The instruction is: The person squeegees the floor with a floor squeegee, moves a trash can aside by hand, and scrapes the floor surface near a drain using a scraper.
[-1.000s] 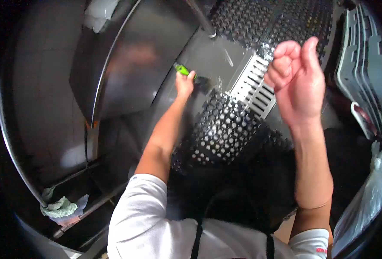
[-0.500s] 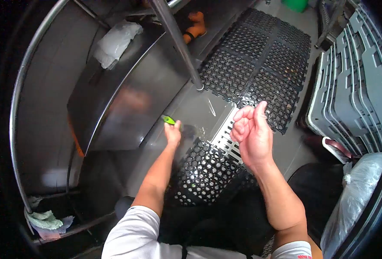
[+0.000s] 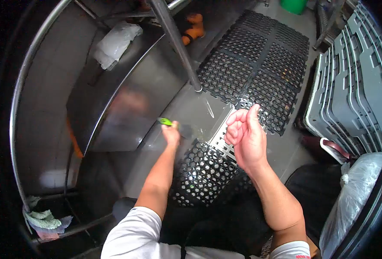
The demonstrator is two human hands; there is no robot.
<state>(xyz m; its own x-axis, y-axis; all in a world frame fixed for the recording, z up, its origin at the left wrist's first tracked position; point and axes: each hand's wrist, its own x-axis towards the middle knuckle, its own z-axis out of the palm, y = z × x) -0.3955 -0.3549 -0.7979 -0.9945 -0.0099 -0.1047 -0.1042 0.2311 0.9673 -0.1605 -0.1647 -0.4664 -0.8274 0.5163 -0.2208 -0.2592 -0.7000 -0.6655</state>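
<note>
My left hand point(image 3: 171, 134) is closed around a bright green handle point(image 3: 165, 122), low over the grey floor point(image 3: 195, 108). A dark, blurred part of the tool shows just right of the hand. My right hand point(image 3: 245, 134) is raised, palm turned up, with its fingers curled and the thumb along them; nothing can be made out in it. Behind and below it lies a white slotted drain grate point(image 3: 219, 139), partly covered by the hand. Black perforated mats point(image 3: 206, 170) lie beside the grate, one nearer me and others beyond.
A metal leg point(image 3: 178, 47) rises beyond my left hand. Grey crates point(image 3: 350, 82) are stacked at the right, above a clear plastic bag point(image 3: 352, 194). At the left are a metal panel point(image 3: 130, 103), a plastic packet point(image 3: 117, 43) and cloths point(image 3: 46, 220). A green container point(image 3: 293, 5) stands far back.
The view has shifted, showing more of the far mats and crates. Since the middle frame, the green handle has moved slightly left and my right hand slightly left.
</note>
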